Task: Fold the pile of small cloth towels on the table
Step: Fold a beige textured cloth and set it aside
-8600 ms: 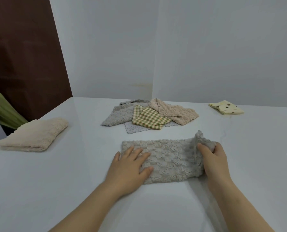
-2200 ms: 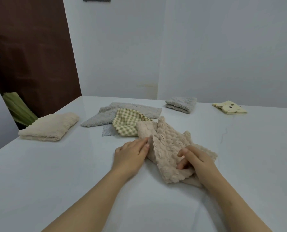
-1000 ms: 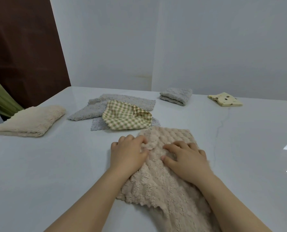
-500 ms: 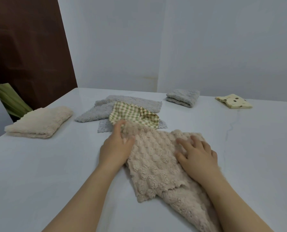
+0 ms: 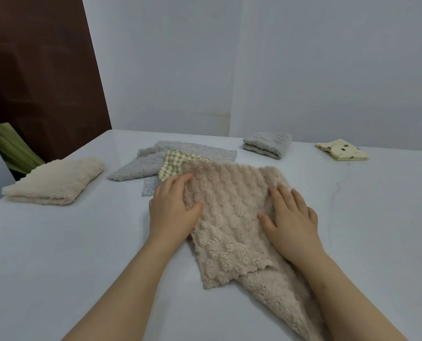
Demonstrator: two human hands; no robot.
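The tan towel (image 5: 232, 217) lies on the table (image 5: 57, 254), touching the pile (image 5: 141, 166) behind it. The left hand (image 5: 174, 212) and right hand (image 5: 292, 222) press flat on it, fingers straight, gripping nothing.

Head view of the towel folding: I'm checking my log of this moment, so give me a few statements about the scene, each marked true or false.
1. The left hand and the right hand both lie on the beige towel. True.
2. The beige towel is folded into a neat square. False: it lies spread out and skewed, with part of it trailing toward the near edge.
3. A folded grey towel lies left of the spotted yellow cloth. True.
4. The beige towel lies wholly apart from the checked towel. False: its far edge covers part of the checked towel.
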